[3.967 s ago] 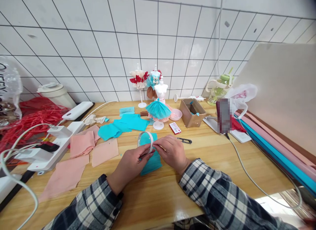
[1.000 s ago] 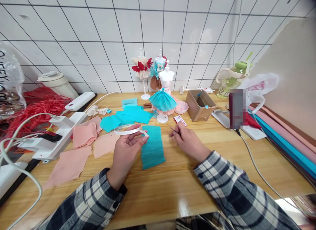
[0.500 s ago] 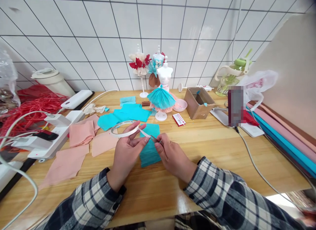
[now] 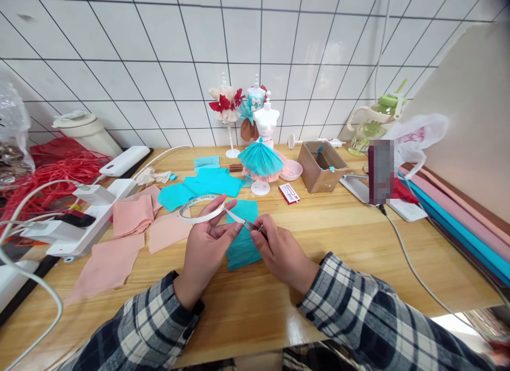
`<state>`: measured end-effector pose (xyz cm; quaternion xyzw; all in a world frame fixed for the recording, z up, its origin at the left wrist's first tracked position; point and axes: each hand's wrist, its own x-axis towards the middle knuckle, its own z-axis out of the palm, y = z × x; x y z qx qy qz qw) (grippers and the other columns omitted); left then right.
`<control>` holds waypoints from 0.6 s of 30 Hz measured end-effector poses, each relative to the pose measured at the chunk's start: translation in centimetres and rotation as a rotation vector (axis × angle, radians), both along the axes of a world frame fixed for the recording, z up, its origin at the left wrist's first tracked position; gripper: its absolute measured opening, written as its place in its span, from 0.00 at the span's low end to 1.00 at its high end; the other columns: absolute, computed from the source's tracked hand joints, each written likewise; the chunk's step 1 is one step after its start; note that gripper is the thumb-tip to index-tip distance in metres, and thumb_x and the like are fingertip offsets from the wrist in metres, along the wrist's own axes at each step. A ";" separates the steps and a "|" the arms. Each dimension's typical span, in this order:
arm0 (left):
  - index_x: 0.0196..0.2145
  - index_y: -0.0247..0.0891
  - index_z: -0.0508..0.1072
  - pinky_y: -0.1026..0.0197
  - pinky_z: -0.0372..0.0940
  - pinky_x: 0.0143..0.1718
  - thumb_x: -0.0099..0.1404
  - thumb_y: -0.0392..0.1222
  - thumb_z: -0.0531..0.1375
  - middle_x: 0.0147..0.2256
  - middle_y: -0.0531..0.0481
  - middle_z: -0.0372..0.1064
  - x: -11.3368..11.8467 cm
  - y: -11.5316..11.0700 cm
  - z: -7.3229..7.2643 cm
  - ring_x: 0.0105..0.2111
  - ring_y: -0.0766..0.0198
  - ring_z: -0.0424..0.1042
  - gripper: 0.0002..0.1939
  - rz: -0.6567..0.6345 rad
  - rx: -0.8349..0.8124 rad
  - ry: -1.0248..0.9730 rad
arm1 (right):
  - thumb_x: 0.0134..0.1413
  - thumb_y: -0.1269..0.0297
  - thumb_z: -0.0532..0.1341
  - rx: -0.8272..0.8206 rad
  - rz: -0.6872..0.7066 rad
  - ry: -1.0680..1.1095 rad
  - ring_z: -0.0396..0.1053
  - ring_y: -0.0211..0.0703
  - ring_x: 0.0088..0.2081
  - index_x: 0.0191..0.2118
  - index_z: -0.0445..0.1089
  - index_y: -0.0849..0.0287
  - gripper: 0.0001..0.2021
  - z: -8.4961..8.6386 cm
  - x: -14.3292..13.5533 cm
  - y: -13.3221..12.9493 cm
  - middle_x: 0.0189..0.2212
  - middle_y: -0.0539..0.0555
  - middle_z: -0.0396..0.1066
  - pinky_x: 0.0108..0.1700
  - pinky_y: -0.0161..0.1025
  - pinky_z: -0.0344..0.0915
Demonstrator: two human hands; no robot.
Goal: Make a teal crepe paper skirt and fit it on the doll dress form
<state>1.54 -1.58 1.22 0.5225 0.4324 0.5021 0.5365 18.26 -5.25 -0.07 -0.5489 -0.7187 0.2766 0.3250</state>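
Note:
My left hand (image 4: 211,241) is closed around a narrow roll of white double-sided tape (image 4: 199,219), with lettering on the inside of its ring. A short strip of tape (image 4: 235,217) runs off the roll toward the right, past my left thumb. Small scissors (image 4: 249,225) are gripped in my right hand (image 4: 279,249); their metal blades meet the strip's end, while most of the handles are hidden by my fingers. Under both hands a turquoise crepe-paper sheet (image 4: 242,254) lies flat on the wooden table (image 4: 358,264).
Behind stands a white mini mannequin (image 4: 266,121) in a turquoise and pink skirt, near two other dressed ones. A cardboard box (image 4: 322,171), pink bowl (image 4: 291,170) and small red-white pack (image 4: 289,193) sit to the right. Pink sheets (image 4: 107,264) and a power strip (image 4: 91,222) lie left.
The scissors and my right hand have shifted very slightly at the end of the tape strip. My left hand keeps its hold on the roll almost unmoved.

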 end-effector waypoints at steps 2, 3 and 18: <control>0.59 0.40 0.59 0.57 0.73 0.41 0.54 0.42 0.69 0.60 0.35 0.63 0.0 -0.1 0.1 0.34 0.58 0.80 0.38 -0.011 -0.006 -0.014 | 0.67 0.54 0.45 -0.007 0.012 -0.001 0.63 0.41 0.25 0.42 0.56 0.56 0.11 0.0 0.0 0.0 0.25 0.48 0.65 0.29 0.35 0.52; 0.59 0.40 0.59 0.57 0.73 0.42 0.54 0.41 0.69 0.60 0.35 0.62 0.0 -0.1 0.1 0.34 0.59 0.80 0.38 -0.017 -0.011 -0.018 | 0.67 0.54 0.45 -0.007 0.015 0.000 0.63 0.41 0.25 0.42 0.56 0.56 0.11 0.0 0.0 -0.1 0.25 0.48 0.64 0.29 0.35 0.51; 0.62 0.40 0.57 0.59 0.74 0.39 0.54 0.42 0.69 0.61 0.33 0.60 0.3 -0.4 0.3 0.33 0.58 0.80 0.41 -0.031 -0.047 0.037 | 0.66 0.56 0.48 -0.021 0.049 0.039 0.62 0.40 0.25 0.42 0.57 0.56 0.10 -0.2 -0.1 0.1 0.24 0.47 0.63 0.29 0.34 0.50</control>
